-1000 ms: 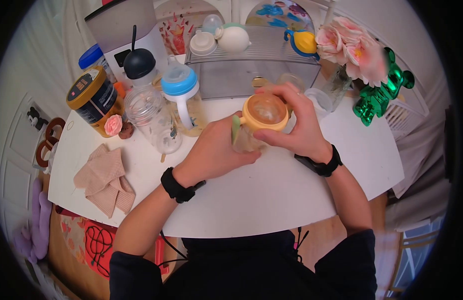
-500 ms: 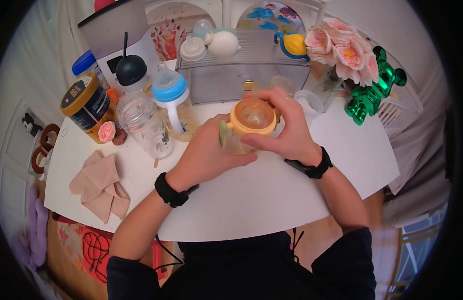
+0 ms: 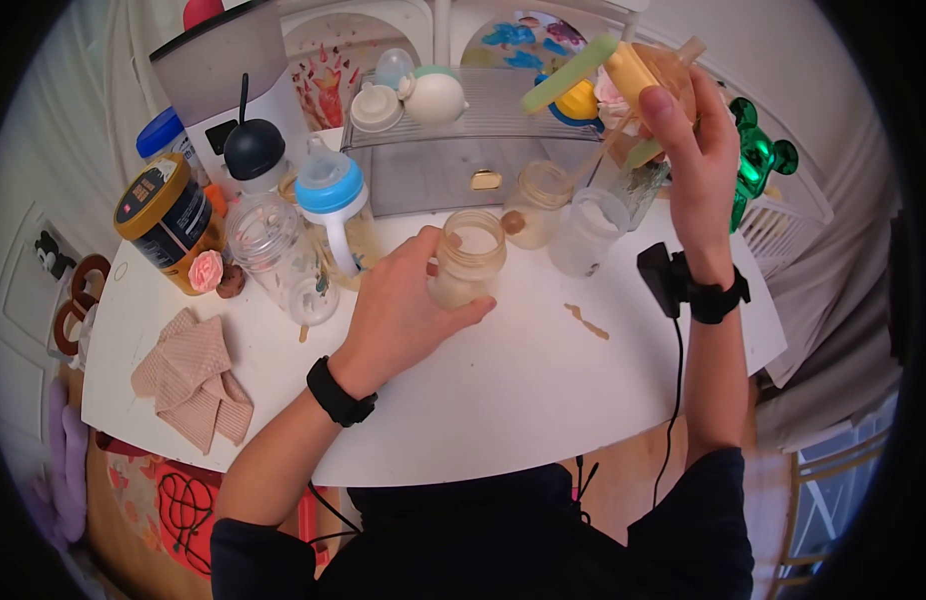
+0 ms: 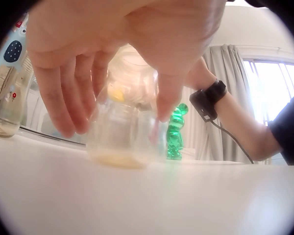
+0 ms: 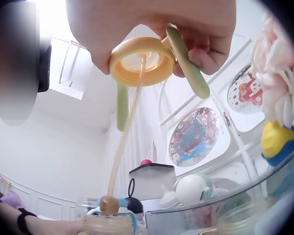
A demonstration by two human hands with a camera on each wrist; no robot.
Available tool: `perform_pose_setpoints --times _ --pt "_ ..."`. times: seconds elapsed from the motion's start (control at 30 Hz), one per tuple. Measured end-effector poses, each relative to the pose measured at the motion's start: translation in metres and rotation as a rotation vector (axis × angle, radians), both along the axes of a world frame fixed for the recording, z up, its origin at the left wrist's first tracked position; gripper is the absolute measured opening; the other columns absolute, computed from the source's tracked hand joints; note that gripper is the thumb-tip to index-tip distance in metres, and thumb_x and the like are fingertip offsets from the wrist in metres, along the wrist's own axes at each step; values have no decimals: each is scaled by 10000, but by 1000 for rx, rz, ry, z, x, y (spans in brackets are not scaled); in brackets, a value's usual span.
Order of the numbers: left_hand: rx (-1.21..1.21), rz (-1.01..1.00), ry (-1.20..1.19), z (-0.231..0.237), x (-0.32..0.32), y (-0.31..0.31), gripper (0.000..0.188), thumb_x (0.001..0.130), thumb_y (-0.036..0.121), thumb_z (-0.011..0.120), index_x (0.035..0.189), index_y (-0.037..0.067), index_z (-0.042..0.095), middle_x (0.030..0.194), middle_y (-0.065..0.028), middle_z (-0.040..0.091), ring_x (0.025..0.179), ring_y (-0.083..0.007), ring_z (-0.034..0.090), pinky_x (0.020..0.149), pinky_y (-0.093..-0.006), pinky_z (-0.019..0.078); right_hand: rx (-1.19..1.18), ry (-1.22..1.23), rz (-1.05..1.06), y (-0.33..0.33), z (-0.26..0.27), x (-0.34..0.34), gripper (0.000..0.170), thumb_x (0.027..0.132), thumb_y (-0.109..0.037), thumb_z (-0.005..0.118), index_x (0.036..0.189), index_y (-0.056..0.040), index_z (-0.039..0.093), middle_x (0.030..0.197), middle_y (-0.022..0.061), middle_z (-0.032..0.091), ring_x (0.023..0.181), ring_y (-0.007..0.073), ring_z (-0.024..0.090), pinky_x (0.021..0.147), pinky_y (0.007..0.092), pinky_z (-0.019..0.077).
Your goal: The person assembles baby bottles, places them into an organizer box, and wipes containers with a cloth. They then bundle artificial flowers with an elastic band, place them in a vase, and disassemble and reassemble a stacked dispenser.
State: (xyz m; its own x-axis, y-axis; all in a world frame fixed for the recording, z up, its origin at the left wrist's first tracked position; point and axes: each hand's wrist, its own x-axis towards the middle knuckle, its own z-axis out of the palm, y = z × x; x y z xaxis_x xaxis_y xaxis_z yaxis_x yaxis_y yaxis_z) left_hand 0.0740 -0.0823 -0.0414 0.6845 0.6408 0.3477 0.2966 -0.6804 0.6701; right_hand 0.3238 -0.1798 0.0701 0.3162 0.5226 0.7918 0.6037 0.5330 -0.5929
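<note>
My left hand grips an open clear feeding bottle standing upright on the table. In the left wrist view, a little pale liquid lies at the bottom of the bottle. Raised at the right, my right hand holds a yellow bottle lid with green handles. A straw dangles from the lid's underside in the right wrist view. The brown ball at its end appears right over the bottle's rim.
Behind the bottle stand a clear jar and a frosted cup. A blue-collared bottle, a wide clear bottle and a brown tub are at left. A cloth lies in front; a brownish streak marks the table.
The lid has come off the bottle; my right hand has lifted it up and to the right, tilted, with the straw drawn out. My left hand still holds the bottle.
</note>
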Motion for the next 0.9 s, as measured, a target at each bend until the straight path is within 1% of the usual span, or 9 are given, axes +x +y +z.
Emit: perform_pose_setpoints --times 0.13,0.17,0.23,0.33,0.47,0.6,0.67,0.8,0.9 --pt "36 99 -38 -5 1 2 610 781 350 955 1186 24 636 1058 -148 788 942 -270 781 867 -378 620 -116 -97 -214 1 15 13 684 905 -510 861 1286 31 688 1110 88 733 992 138 714 851 270 567" --pt "41 132 -37 -6 1 2 612 780 365 953 1174 25 630 1038 -153 786 932 -274 779 848 -384 620 -117 -101 -213 3 15 16 684 905 -510 861 1286 31 688 1110 88 733 992 138 714 851 270 567" --pt "50 163 -3 -2 0 -1 612 785 381 947 1160 22 624 1025 -167 781 923 -286 775 828 -394 616 -207 -209 -355 9 16 23 762 869 -583 862 1295 26 691 1099 114 736 981 174 734 850 289 580" --pt "78 205 17 -5 2 -3 615 798 406 934 1149 16 614 1009 -190 770 913 -311 766 798 -416 606 -256 -255 -392 14 25 25 809 840 -601 874 1306 32 687 1102 138 739 962 207 749 842 308 591" --pt "135 240 29 -9 0 -1 611 824 408 915 1161 7 600 1035 -209 764 933 -350 755 795 -444 592 -242 -235 -395 28 25 33 800 844 -594 869 1303 35 687 1103 148 740 941 214 752 836 314 594" --pt "133 244 44 -8 0 -1 607 836 404 908 1168 4 595 1057 -215 762 954 -363 753 796 -453 587 -322 -328 -402 41 14 26 795 847 -613 851 1284 32 691 1109 164 754 946 245 762 843 345 599" --pt "185 214 6 -9 -1 -1 567 855 372 892 1126 -13 577 1020 -197 731 900 -395 750 768 -488 601 -337 -347 -374 46 4 23 789 848 -618 844 1275 28 693 1107 172 760 949 258 766 844 356 600" --pt "165 213 -5 -9 -2 -1 574 858 377 889 1143 -14 580 1021 -192 734 906 -391 752 773 -482 602 -499 -450 -406 46 -12 12 747 845 -599 841 1248 13 696 1098 183 773 976 278 768 855 374 596" --pt "130 235 16 -10 -1 -1 600 844 394 905 1168 -3 592 1036 -219 764 943 -382 758 800 -475 593 -647 -564 -305 50 -26 14 735 827 -566 843 1253 9 674 1075 194 778 1009 334 759 906 409 580"
